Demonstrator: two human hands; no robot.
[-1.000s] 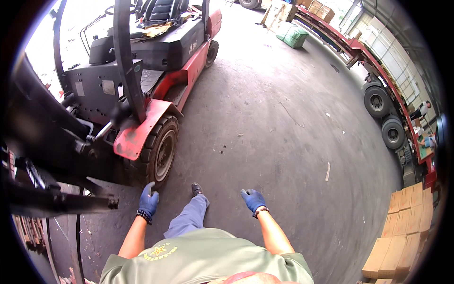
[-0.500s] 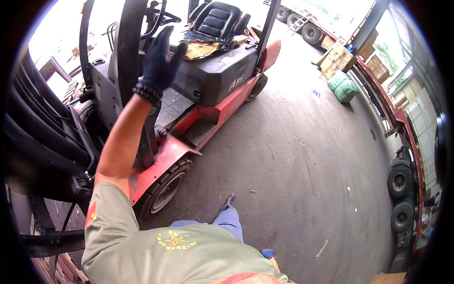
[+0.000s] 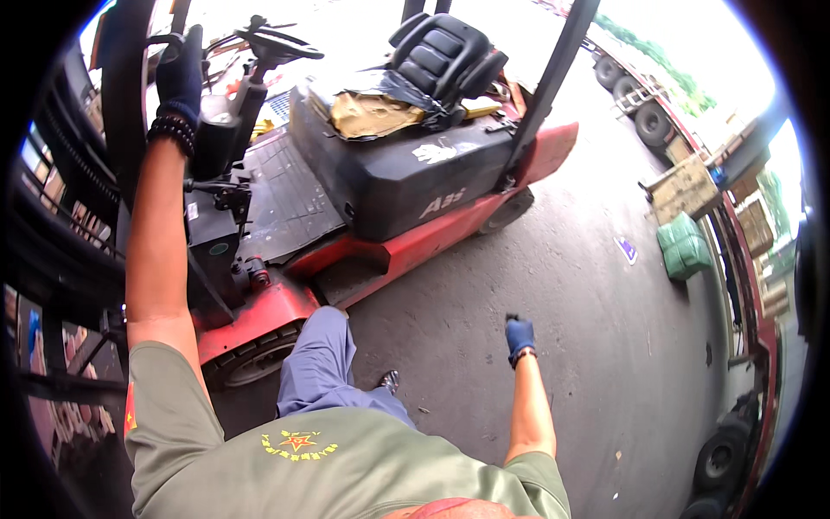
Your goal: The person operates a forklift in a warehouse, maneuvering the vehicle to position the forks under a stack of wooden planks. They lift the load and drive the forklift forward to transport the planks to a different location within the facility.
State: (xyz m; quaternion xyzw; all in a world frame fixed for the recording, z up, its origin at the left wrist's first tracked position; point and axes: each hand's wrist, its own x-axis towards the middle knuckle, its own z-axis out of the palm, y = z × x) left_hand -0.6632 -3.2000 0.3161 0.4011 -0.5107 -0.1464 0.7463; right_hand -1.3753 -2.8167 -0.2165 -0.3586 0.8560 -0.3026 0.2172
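My left hand (image 3: pixel 180 82), in a dark blue glove with a black bead bracelet at the wrist, is raised to the forklift's front post (image 3: pixel 126 95). Its fingers close on a black grab handle (image 3: pixel 161 40) there, partly hidden by the glove. My right hand (image 3: pixel 520 336), also gloved, hangs out to the right over the ground, its fingers curled in and nothing seen in them. In front stands the red and black forklift (image 3: pixel 406 186), with a steering wheel (image 3: pixel 281 41) and a black seat (image 3: pixel 441 54). One knee is lifted beside its step (image 3: pixel 350 277).
Tan padding (image 3: pixel 376 114) lies before the seat. The front wheel (image 3: pixel 259 359) is close to my leg. On the right are a green wrapped bale (image 3: pixel 683 246), a wooden crate (image 3: pixel 685 190) and a red truck trailer (image 3: pixel 761 346). Another truck (image 3: pixel 644 108) stands farther back.
My left hand has moved left from open air onto the grab handle. My right hand has swung forward from beside my body. My leg has lifted toward the forklift, which is now nearer.
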